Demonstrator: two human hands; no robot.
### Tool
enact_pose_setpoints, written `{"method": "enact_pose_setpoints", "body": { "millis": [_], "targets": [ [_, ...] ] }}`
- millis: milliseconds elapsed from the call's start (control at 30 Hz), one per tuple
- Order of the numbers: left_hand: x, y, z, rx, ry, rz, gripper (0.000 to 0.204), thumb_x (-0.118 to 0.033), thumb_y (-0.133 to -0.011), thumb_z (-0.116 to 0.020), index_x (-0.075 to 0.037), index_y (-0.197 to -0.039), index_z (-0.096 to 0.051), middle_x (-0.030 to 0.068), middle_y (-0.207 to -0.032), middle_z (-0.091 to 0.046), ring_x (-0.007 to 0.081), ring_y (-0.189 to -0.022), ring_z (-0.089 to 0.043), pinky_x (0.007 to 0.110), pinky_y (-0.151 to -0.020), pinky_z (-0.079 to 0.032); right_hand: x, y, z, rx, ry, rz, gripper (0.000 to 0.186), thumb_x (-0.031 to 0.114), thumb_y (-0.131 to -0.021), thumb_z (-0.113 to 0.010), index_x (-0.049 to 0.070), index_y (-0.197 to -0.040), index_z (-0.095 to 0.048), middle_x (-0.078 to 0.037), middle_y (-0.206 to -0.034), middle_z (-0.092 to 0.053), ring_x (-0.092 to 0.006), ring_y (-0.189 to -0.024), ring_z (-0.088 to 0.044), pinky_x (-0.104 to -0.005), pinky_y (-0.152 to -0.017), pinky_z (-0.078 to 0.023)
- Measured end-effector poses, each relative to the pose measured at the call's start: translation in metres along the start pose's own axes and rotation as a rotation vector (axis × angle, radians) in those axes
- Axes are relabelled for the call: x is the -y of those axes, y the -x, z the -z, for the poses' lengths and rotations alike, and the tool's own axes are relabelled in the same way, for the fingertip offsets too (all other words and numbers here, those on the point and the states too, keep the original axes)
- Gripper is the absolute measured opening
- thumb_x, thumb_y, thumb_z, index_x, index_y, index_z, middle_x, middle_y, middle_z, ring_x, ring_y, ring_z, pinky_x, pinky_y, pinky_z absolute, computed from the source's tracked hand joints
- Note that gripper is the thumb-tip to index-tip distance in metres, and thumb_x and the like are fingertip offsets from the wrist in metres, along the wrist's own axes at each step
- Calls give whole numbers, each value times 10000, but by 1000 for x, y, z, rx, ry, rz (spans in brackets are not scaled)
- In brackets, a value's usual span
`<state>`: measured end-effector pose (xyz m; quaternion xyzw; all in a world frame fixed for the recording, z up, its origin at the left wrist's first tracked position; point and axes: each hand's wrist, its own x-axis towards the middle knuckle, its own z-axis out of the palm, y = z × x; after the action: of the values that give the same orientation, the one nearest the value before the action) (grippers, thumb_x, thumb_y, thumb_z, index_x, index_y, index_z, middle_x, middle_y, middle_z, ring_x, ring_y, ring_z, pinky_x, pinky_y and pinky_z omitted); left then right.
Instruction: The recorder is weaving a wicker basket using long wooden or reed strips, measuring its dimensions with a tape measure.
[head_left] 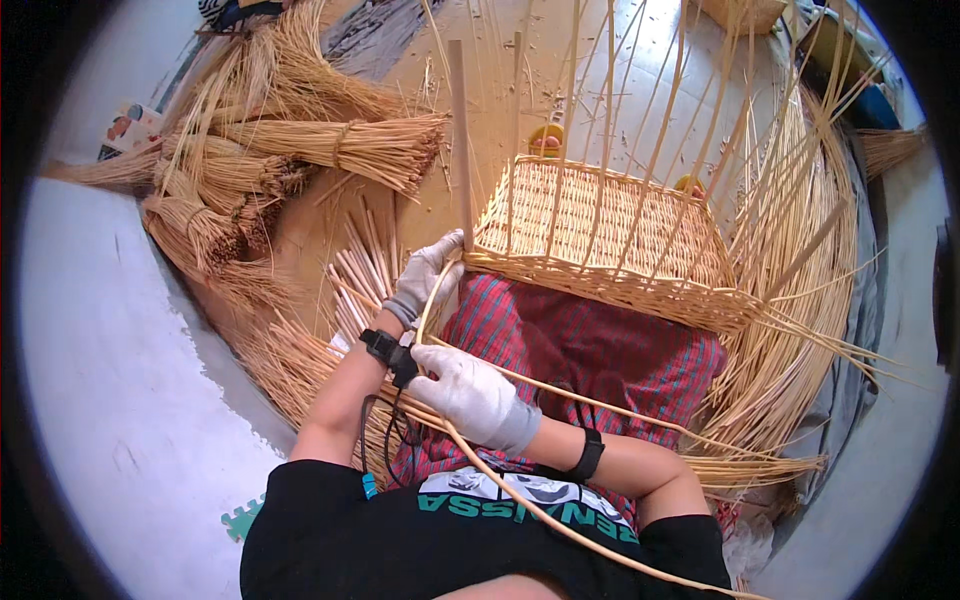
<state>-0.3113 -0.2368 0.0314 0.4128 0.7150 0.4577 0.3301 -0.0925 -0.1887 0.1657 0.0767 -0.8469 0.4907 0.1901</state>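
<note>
Reaching forward, left hand (428, 275) clamps the basket (600, 240) corner; right hand (470, 395) grip closed on a cane strand (590, 400).

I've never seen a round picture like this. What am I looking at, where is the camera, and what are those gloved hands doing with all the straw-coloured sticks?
There is no machine here: a person wears a wide-angle camera on the head, looking down, so the picture is round and straight lines bend. The arms entering from below are the person's own. Both hands wear pale gloves. The left hand rests at the near corner of a half-woven basket, whose upright stakes rise from its rim. The right hand is closed around a thin pale cane that curves past the chest toward the basket. The basket sits against a red checked cloth on the lap. On the floor lie tied bundles of cane to the left and loose strands to the right.
</note>
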Motion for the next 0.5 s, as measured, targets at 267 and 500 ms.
{"method": "enact_pose_setpoints", "body": {
  "millis": [267,500],
  "targets": [
    [-25,-58,4,153,914,54,432,-408,-1046,-531,-9,-1088,-692,102,-966,-723,190,-915,-702,347,-881,-564,-5,4,-5,-104,206,50,136,182,-754,-662,86,-817,-589,-132,-1066,-682,-321,-931,-697,-404,-703,-592],
    [-5,-73,-25,-35,931,36,617,-678,-948,-497,-120,-686,-472,-57,-508,-336,51,-366,-277,250,-335,-210,-32,46,59,-475,-319,-118,113,38,-780,-739,49,-810,-632,-124,-911,-723,-285,-849,-728,-368,-806,-597]
  ]
}}
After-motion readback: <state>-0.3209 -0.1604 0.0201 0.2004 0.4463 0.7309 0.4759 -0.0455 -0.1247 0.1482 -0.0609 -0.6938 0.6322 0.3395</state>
